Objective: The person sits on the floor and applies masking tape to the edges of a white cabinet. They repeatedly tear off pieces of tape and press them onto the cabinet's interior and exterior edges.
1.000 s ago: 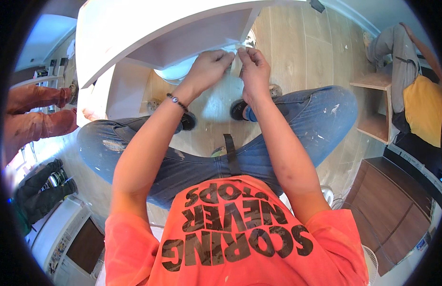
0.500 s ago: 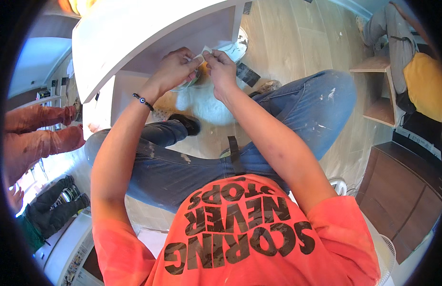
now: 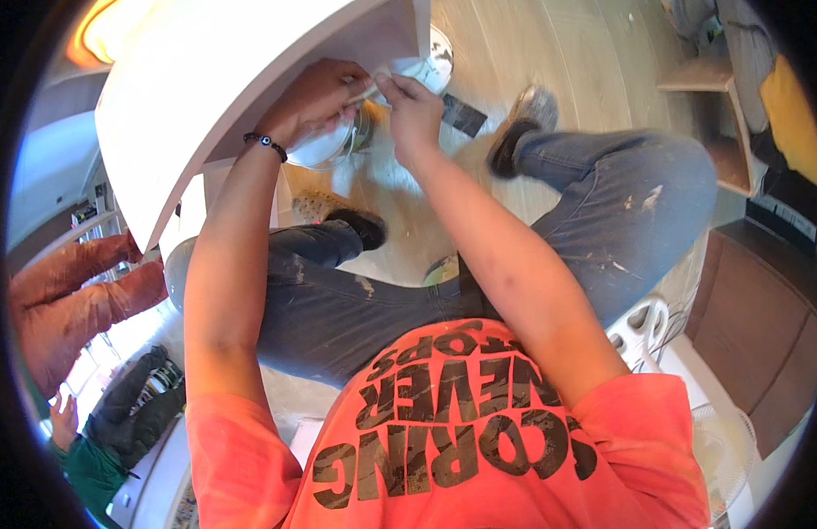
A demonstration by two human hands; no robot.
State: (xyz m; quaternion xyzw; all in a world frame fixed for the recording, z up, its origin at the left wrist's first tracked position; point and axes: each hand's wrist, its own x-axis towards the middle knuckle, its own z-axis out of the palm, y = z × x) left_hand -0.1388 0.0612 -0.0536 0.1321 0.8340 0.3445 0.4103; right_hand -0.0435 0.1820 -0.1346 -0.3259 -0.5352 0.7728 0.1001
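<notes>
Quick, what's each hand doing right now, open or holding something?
Left hand: closed, pinching a small white strip, somewhat blurred.
Right hand: closed, thumb and finger pinching the same strip.

I've got a small white strip [image 3: 368, 91] on my remote view, pinched between the fingers of the left hand [image 3: 313, 99] and the right hand [image 3: 415, 115]! It's thin and pale, and it slants, rising from the left fingers toward the right fingertips. Only a short stretch shows in the gap; the fingers cover the rest. It's blurred from where I sit, so I can't tell whether it's paper or tape, flat or folded.
</notes>
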